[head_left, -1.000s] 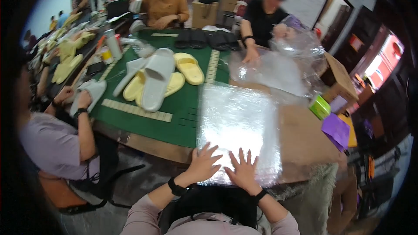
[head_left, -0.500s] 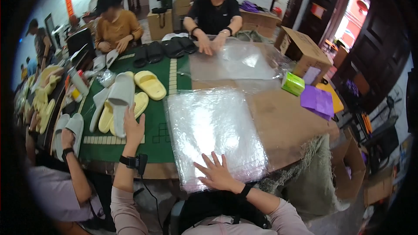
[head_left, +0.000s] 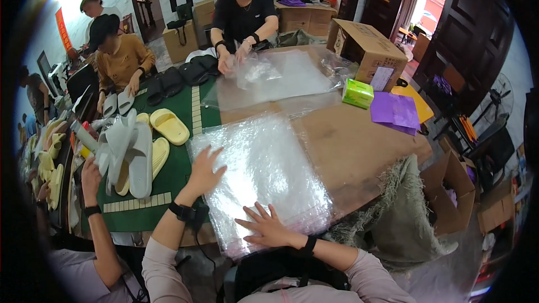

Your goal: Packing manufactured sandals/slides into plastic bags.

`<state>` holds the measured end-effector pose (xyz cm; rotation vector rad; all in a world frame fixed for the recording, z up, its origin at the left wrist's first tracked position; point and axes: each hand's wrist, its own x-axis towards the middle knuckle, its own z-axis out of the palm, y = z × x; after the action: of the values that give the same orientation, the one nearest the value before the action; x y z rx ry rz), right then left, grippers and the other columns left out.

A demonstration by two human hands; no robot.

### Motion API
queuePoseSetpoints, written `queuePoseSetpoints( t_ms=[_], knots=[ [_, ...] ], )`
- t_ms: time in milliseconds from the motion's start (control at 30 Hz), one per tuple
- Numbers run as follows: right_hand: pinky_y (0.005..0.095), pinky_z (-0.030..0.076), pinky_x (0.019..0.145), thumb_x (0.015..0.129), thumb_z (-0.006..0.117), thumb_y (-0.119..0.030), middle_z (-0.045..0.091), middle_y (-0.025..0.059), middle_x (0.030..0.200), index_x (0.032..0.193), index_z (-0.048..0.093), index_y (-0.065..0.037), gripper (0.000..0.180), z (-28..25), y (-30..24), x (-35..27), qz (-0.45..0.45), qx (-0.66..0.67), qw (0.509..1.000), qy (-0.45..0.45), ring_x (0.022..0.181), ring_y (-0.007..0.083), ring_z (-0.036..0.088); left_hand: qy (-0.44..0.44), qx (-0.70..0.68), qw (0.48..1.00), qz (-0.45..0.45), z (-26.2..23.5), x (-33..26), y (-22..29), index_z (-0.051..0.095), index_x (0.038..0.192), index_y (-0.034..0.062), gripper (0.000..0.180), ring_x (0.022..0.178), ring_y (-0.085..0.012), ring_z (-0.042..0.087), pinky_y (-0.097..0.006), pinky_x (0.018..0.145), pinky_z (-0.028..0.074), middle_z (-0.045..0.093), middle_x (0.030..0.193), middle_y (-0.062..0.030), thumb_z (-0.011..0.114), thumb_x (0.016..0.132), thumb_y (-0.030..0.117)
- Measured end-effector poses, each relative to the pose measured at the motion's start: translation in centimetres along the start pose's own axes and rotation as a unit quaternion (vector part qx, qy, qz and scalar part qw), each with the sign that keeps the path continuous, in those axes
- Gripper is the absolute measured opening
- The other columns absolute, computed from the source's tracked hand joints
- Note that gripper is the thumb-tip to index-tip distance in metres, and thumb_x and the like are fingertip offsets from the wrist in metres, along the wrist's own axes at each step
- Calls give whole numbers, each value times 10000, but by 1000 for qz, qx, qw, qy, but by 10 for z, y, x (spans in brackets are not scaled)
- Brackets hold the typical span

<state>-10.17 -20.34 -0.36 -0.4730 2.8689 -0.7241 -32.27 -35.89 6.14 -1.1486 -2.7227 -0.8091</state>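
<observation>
Head view. We record a stack of clear plastic bags point(head_left: 264, 177) lying flat on the bench point(head_left: 359, 146), near its front edge, partly on bare brown board and partly over the green mat point(head_left: 179, 174) to the left.

We find our left hand point(head_left: 205, 173) resting on the left edge of the stack, fingers point(head_left: 212, 154) spread and pointing away from us, palm down on the plastic. It pinches nothing. A dark wristband sits on that wrist.

We find our right hand point(head_left: 266, 227) flat on the near part of the stack, fingers point(head_left: 250, 210) spread wide toward the left, also closed on nothing. A dark band circles this wrist too.

On the green mat, just left of the stack, we note a pale yellow slipper point(head_left: 170, 126) lying sole down, and beside it a cluster of grey-white slippers point(head_left: 132, 154) held up by a neighbouring person's hand point(head_left: 90, 174).

Across the bench a person in a black shirt point(head_left: 244, 14) handles a second sheet of clear plastic point(head_left: 286, 76). A row of black slippers point(head_left: 182, 76) lies at the far left of the mat, before a person in an orange-brown top point(head_left: 120, 62).

To the right of the stack we log a small green box point(head_left: 357, 93), a purple sheet point(head_left: 394, 111) and an open cardboard carton point(head_left: 368, 50), all well apart from our hands.
</observation>
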Motion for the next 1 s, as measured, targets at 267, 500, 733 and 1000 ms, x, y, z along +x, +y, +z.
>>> queuePoseSetpoints(
  t_ms=[267, 500, 733, 1000],
  knots=[
    [470, 305, 1058, 937, 541, -383, 358, 205, 1430, 1456, 308, -142, 617, -82, 21, -4, 22, 305, 952, -7, 1298, 332, 382, -184, 111, 977, 6, 48, -39, 43, 407, 1426, 282, 783, 1384, -513, 120, -678, 1068, 40, 222, 1499, -274, 580, 772, 676],
    [318, 464, 884, 946, 565, -255, 572, 112, 1192, 1320, 468, -64, 431, -139, 69, -22, 103, 438, 891, 65, 1051, 201, 567, -147, 116, 982, 32, 57, -41, 49, 404, 1429, 280, 808, 1385, -514, 109, -677, 1069, 23, 209, 1501, -276, 598, 754, 680],
    [567, 312, 1017, 923, 522, -422, 428, 224, 1386, 1424, 378, -187, 572, -46, 22, -1, -43, 94, 990, 98, 1260, 416, 406, -36, 59, 998, -9, 38, -50, 33, 466, 1375, 195, 642, 1371, -471, 194, -639, 1085, 96, 269, 1474, -246, 635, 829, 486],
    [727, 93, 1030, 868, 520, -582, 267, 231, 1496, 1456, 340, -329, 665, -5, -5, -15, -45, -131, 988, 66, 1364, 521, 190, 201, 61, 963, -171, -18, -79, -30, 479, 1333, 129, 525, 1317, -428, 303, -533, 1074, 246, 334, 1418, -232, 638, 840, 210]
  ],
)
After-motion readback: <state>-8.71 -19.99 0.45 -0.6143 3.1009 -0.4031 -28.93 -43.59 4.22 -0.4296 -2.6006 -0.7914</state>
